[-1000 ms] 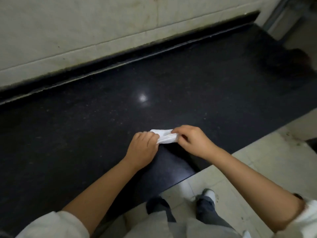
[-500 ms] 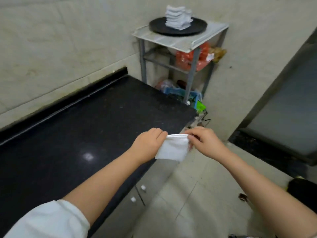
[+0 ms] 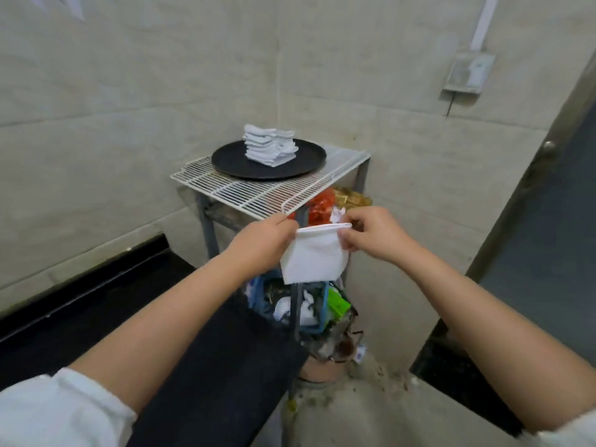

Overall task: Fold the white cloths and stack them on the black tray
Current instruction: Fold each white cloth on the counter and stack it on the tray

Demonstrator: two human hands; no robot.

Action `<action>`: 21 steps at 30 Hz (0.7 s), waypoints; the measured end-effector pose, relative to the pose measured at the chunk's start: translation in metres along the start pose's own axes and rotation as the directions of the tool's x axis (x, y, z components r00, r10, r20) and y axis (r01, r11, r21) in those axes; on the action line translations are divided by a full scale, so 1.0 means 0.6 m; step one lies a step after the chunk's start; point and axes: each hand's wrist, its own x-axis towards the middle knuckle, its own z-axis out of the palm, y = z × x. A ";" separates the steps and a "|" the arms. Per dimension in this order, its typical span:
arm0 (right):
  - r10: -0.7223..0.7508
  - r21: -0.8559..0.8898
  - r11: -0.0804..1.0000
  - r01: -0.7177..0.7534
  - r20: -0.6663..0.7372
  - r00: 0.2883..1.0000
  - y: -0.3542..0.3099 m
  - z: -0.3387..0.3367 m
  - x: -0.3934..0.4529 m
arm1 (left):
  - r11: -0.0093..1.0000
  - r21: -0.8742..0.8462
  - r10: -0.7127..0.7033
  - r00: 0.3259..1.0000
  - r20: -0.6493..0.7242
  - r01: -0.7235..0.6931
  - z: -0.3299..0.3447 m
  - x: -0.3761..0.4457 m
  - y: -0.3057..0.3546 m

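So the biggest thing in view is the black tabletop (image 3: 96, 317) running along the tiled wall on the left, nothing on the part you can see. Past its far end stands a metal rack with a white wire shelf (image 3: 258, 191) on top. On that shelf sits the round black tray (image 3: 232, 161), and on the tray is a stack of folded white cloths (image 3: 270, 147), a bit uneven, sitting toward the tray's right half.

Under the shelf there's a jumble of bags and packets (image 3: 322, 201), red and yellowish up high, and a blue basket (image 3: 258, 291) of stuff lower down with something green beside it.

Nearer the camera, one white cloth (image 3: 312, 256) is held up in the air in front of the rack, below shelf level, well apart from the tray. The left hand (image 3: 261, 243) pinches its top left corner with curled fingers, and the right hand (image 3: 374, 233) pinches the top right corner the same way. The cloth hangs down between them, top edge pulled fairly straight, looks already folded over.
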 end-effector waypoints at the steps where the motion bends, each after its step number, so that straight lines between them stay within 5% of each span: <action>1: -0.018 0.010 1.000 0.018 -0.033 0.999 0.008 -0.012 0.046 | 0.997 -0.061 -0.058 0.998 -0.022 0.056 -0.004 0.041 -0.016; 8: -0.029 0.123 0.992 0.021 0.065 0.997 0.032 -0.097 0.337 | 0.828 -0.466 -0.383 0.921 -0.067 0.311 -0.049 0.283 -0.150; 12: -0.055 0.183 0.983 0.034 0.110 0.992 0.048 -0.126 0.487 | 0.764 -0.510 -0.464 0.886 -0.008 0.395 -0.058 0.394 -0.210; 21: -0.345 0.154 0.918 0.367 -0.148 0.927 0.102 -0.085 0.799 | 0.811 -0.206 -0.577 0.694 -0.430 0.547 -0.060 0.590 -0.330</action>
